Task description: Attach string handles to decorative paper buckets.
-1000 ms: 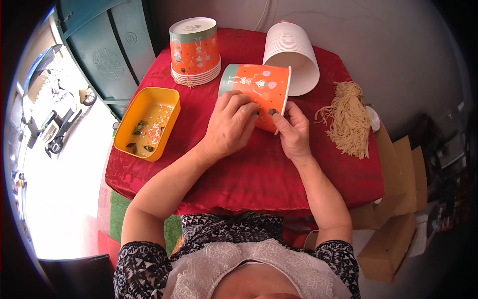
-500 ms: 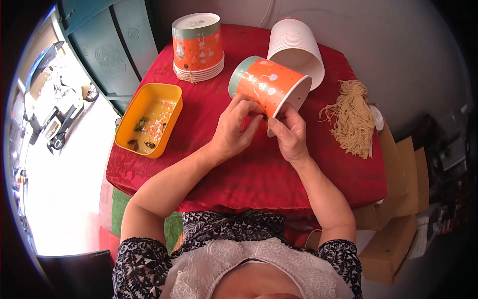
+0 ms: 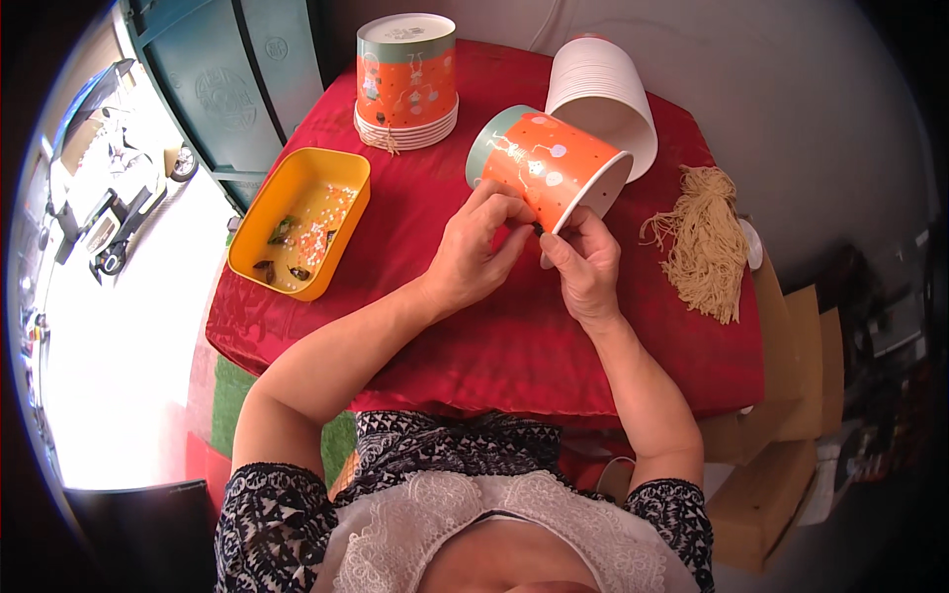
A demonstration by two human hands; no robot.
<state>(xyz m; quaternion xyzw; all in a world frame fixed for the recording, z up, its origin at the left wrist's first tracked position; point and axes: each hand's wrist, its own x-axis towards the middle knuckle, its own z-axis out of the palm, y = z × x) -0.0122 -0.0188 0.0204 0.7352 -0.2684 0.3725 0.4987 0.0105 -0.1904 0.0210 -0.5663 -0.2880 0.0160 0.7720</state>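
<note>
Above the middle of the red-covered table, I hold an orange paper bucket [image 3: 544, 158] tilted on its side, its white-rimmed mouth turned to the right. It has a grey-green band at the base and pale printed figures. My right hand [image 3: 590, 265] is closed on the near part of the rim, thumb outside and fingers partly hidden. Against the lower side of the bucket, my left hand [image 3: 479, 242] is closed, its fingertips at a small dark piece [image 3: 539, 228] by the rim. What exactly that piece is cannot be made out.
A yellow tub [image 3: 346, 166] at left holds small pale and orange bits and several dark pieces. Upturned stacked buckets [image 3: 406, 84] stand at back left; nested white buckets [image 3: 603, 84] lie at back right. Beige cords [image 3: 704, 247] lie at right, beside cardboard boxes [image 3: 791, 395].
The whole scene shifts slightly as my view moves. The bucket and both hands keep nearly the same pose, with the small dark piece still at the rim.
</note>
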